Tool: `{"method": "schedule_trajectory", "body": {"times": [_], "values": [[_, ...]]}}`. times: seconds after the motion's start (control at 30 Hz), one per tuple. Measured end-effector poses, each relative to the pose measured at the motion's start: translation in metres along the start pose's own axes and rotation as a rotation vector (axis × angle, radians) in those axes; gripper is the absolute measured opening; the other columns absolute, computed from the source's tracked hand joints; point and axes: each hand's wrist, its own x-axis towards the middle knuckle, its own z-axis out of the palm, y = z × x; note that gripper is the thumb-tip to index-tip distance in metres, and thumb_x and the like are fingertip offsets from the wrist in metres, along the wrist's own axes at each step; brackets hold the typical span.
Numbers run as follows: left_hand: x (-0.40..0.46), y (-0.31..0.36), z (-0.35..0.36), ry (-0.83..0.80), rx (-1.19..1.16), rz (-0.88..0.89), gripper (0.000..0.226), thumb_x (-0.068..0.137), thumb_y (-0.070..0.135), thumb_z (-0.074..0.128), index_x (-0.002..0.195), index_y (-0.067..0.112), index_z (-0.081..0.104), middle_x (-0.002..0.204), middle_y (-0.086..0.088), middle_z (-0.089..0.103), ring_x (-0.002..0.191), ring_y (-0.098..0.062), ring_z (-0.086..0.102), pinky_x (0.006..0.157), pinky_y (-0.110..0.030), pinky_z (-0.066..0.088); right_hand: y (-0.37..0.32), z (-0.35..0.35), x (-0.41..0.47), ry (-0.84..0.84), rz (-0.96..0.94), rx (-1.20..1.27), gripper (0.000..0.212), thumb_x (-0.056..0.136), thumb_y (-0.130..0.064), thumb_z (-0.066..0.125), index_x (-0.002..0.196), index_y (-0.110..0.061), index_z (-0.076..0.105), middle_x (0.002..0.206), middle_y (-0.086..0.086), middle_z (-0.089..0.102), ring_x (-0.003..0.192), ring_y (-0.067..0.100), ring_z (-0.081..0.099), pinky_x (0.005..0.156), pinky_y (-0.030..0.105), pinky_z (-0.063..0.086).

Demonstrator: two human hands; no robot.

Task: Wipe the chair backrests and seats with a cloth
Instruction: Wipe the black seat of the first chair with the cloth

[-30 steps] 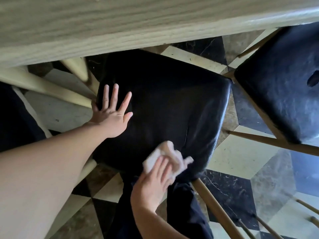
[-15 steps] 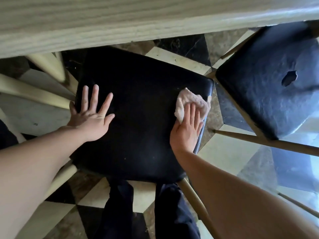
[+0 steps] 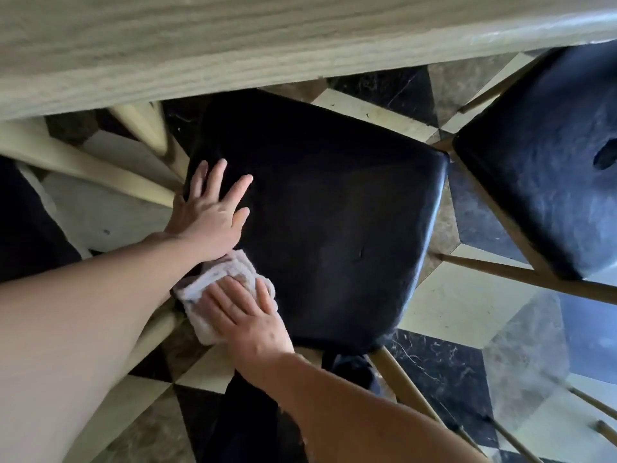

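A black padded chair seat [image 3: 334, 222] fills the middle of the view, tucked partly under a wooden table. My left hand [image 3: 210, 215] lies flat on the seat's left side, fingers spread, holding nothing. My right hand [image 3: 247, 315] presses a crumpled white cloth [image 3: 217, 279] onto the near left corner of the seat, just below my left wrist. The cloth hangs a little over the seat's edge. No backrest shows.
The light wooden table edge [image 3: 267, 51] runs across the top. A second black seat [image 3: 547, 162] with a tear stands at the right on thin wooden legs [image 3: 521, 275]. Pale chair legs [image 3: 100, 172] cross at the left. The floor is patterned tile [image 3: 467, 305].
My right hand has swept the cloth from the seat's far right corner across to its near left corner. My left hand has stayed flat on the seat's left side.
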Motion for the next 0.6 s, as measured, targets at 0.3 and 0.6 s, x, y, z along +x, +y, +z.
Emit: {"method": "schedule_trajectory", "body": {"times": [0.3,0.6], "values": [[0.015,0.001,-0.036,0.333,-0.107,0.054,0.056,0.104,0.044,0.029,0.158,0.03,0.033,0.166,-0.018,0.023,0.152,-0.038,0.02,0.122,-0.055,0.018,0.086,-0.103,0.129,0.192,-0.201,-0.559,0.065,0.103,-0.044,0.046,0.163,-0.029,0.027,0.171,-0.002,0.024,0.159,0.03,0.005,0.127,0.057,-0.001],[0.006,-0.011,-0.013,0.186,0.02,0.141,0.06,0.103,0.048,0.035,0.16,0.039,0.018,0.171,-0.01,0.007,0.155,-0.031,0.008,0.122,-0.05,0.019,0.196,-0.15,0.065,0.647,0.425,-0.096,0.068,0.092,-0.022,0.048,0.16,-0.026,0.036,0.169,-0.005,0.028,0.158,0.019,0.018,0.127,0.056,0.009]]}}
